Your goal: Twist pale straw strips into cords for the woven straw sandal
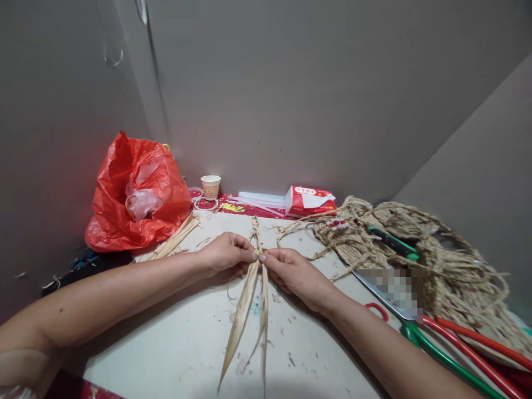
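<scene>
I have the left grip (226, 252) and right grip (295, 274) both pinching a dry straw braid (255, 225), thumb tips close together. Its knobbly plait runs beyond them over the white counter (166, 343); on their near side, papery leaf strips (242, 313) taper to points. Right of the grips, my feed shows coarse rope (453, 293) heaped in loops; leftward slumps a crinkled red plastic bag (110, 205).

Plain grey walls (291, 100) enclose a pale, stain-speckled tabletop (166, 343) at the back, left and right. A curved hook (120, 59) sits on the left wall (54, 138), and the light is soft and muted.
</scene>
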The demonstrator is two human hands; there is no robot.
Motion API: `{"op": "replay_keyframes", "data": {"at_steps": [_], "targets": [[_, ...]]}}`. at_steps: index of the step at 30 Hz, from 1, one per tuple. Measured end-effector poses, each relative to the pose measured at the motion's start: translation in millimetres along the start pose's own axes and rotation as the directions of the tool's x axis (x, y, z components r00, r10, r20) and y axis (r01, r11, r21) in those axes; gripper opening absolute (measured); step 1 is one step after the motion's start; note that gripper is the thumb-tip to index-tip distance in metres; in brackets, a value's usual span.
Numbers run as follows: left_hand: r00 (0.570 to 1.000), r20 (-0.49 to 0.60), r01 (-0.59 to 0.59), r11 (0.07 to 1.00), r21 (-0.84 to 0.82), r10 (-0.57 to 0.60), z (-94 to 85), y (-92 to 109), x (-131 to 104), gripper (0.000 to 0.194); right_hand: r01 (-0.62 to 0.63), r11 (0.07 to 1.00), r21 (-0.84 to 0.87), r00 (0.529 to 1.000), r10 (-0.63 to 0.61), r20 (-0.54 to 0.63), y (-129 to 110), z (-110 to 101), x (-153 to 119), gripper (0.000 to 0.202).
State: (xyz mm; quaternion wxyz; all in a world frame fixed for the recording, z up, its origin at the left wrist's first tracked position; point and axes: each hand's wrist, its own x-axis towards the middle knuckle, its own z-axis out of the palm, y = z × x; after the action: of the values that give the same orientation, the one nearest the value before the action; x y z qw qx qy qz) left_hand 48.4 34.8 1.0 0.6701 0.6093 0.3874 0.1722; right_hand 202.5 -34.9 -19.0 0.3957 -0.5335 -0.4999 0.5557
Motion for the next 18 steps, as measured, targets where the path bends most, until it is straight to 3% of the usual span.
{"op": "replay_keyframes", "data": {"at_steps": [8, 18], "targets": [[0.993, -0.071, -0.093, 0.996, 0.014, 0.094, 7.8, -2.6, -5.3, 0.013, 0.021, 0.996, -0.084, 0.993, -0.030, -0.111, 5.1, 0.1, 1.8, 0.039], [0.977, -0.066, -0.206, 0.978, -0.034, 0.203, -9.3, 13.6, -30.0, 0.019, 0.029, 0.994, -0.107, 0.994, -0.040, -0.105, 5.3, -1.2, 2.9, 0.033]]}}
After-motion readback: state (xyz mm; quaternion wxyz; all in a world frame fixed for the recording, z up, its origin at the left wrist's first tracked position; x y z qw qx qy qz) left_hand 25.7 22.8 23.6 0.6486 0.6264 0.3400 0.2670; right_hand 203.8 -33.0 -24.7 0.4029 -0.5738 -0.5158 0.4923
